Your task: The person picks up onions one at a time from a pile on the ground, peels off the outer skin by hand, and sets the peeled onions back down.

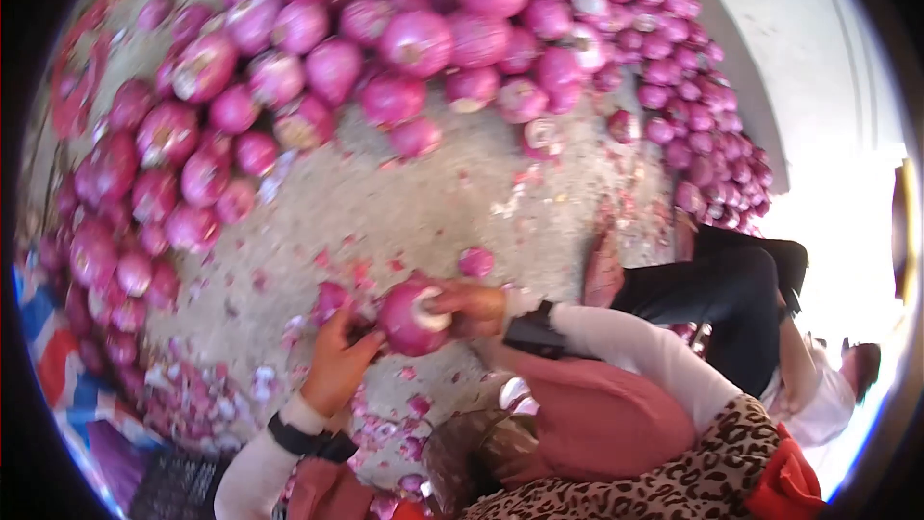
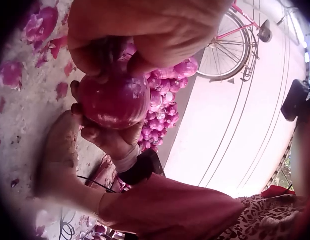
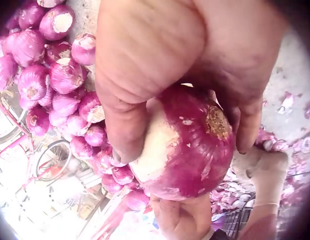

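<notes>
A large purple-red onion (image 1: 404, 325) with a pale bare patch is held between both hands, low in the middle of the head view. My right hand (image 1: 479, 310) grips it from the right; in the right wrist view the thumb presses on the pale patch and the fingers curl round the brown root end of the onion (image 3: 205, 155). From the other side my left hand (image 1: 337, 366) pinches the narrow neck of the onion (image 2: 115, 102) between thumb and fingers, as the left wrist view shows. Below the onion in the right wrist view, part of the left hand (image 3: 182, 217) shows.
A wide arc of piled onions (image 1: 395, 43) lies on the concrete floor (image 1: 462, 193), with smaller onions (image 1: 703, 125) toward the right. Loose skins (image 1: 202, 390) litter the ground nearby. Another seated person (image 1: 731, 289) is at the right. A bicycle (image 2: 230, 45) stands behind.
</notes>
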Demonstrator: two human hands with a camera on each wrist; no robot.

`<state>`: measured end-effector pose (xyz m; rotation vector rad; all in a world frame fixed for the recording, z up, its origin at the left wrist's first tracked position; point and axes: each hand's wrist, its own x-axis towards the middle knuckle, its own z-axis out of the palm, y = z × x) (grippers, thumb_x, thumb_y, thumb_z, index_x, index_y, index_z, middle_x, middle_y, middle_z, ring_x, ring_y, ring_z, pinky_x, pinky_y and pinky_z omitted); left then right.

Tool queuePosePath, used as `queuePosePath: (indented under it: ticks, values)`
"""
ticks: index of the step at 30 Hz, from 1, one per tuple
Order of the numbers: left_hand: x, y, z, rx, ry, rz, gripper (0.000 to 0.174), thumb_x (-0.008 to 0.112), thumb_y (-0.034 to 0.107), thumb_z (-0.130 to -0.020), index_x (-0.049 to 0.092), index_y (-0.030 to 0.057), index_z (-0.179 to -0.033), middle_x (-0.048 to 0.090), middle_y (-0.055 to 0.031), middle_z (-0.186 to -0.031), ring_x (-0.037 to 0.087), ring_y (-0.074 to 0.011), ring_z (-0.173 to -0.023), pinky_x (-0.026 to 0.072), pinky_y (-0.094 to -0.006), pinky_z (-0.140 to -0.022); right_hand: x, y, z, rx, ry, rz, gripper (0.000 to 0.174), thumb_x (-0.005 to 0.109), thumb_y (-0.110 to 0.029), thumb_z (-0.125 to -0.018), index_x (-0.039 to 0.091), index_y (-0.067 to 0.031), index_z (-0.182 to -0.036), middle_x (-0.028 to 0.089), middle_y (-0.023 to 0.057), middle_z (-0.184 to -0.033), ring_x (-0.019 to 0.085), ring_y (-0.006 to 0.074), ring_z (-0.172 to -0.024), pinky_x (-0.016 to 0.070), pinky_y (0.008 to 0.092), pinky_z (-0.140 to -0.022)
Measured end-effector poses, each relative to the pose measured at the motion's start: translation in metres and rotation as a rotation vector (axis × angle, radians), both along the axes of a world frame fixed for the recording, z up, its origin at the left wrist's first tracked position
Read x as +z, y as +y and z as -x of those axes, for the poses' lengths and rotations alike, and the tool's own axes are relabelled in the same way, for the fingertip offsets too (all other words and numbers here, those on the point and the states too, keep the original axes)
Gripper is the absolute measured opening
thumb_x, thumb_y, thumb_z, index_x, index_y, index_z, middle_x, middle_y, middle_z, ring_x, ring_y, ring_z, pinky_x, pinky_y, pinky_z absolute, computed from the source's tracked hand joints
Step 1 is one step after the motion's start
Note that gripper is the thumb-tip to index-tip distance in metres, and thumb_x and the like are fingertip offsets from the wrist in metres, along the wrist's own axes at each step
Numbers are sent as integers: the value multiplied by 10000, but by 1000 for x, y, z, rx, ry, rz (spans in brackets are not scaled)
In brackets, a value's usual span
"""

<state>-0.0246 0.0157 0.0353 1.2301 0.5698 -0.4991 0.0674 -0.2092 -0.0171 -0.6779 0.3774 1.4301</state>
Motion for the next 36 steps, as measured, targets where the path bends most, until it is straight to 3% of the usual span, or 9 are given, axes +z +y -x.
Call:
queuePosePath:
  ticks: [1,4,9,18,26,29,33,35,36]
  values:
    - [0,0,-2,-5,18,-5,62,584,57,-877,552,30,-922,571,-11,-764,548,-98,-648,461,-239,-582,19,5,-8,70,13,109,785,636,-150,-878,136,-185,-1482,426,92,-1368,489,269,-1207,445,516,-955]
    - [-2,1,-8,52,89,110,70,594,82,-883,538,41,-895,579,-21,-752,553,-105,-628,464,-247,-565,10,6,-5,95,-112,53,620,667,-125,-848,317,-121,-1359,468,91,-1275,529,245,-1133,540,434,-815]
    - [-14,-9,-8,99,87,173,46,528,40,-888,541,66,-925,576,-10,-773,553,-112,-630,456,-253,-569,21,-1,-13,112,-243,76,630,705,-153,-795,368,-83,-1323,491,100,-1241,537,217,-1093,540,363,-811]
    - [-31,-19,-4,-60,91,75,28,537,21,-861,531,21,-889,579,-40,-766,564,-124,-640,482,-265,-601,56,-7,-28,365,-533,226,633,723,-189,-786,395,-28,-1303,556,101,-1146,564,182,-1023,514,343,-849]
    - [-77,10,25,-280,-10,-294,52,584,16,-810,547,-2,-842,572,-35,-717,527,-107,-623,434,-269,-575,17,-112,-70,-428,-190,193,498,685,-248,-835,486,-76,-1257,602,66,-1164,605,215,-1042,539,433,-837]
    - [-87,22,37,-240,-96,-394,52,585,9,-793,548,-2,-828,573,-40,-699,530,-113,-614,435,-274,-570,46,-229,-134,-619,-431,709,419,596,-337,-890,524,-73,-1207,608,94,-1123,612,234,-987,519,407,-829]
    - [-92,30,46,-266,-115,-416,46,581,5,-787,550,1,-821,578,-49,-684,550,-122,-621,445,-279,-571,106,-391,-222,-854,-1215,1284,357,544,-378,-889,590,-100,-1108,670,65,-905,651,225,-784,521,345,-675]
    - [-99,32,47,-246,-90,-382,50,582,12,-781,552,-1,-819,578,-56,-681,558,-127,-620,450,-277,-569,123,-438,-227,132,-1303,2304,323,544,-390,-891,627,-116,-1041,677,41,-877,659,229,-795,527,352,-675]
    - [-103,31,47,-230,-75,-365,53,583,15,-779,553,-2,-819,578,-59,-679,562,-130,-620,452,-277,-568,114,-430,-228,438,-1321,2407,256,565,-370,-868,644,-139,-944,676,22,-834,662,215,-763,515,353,-625]
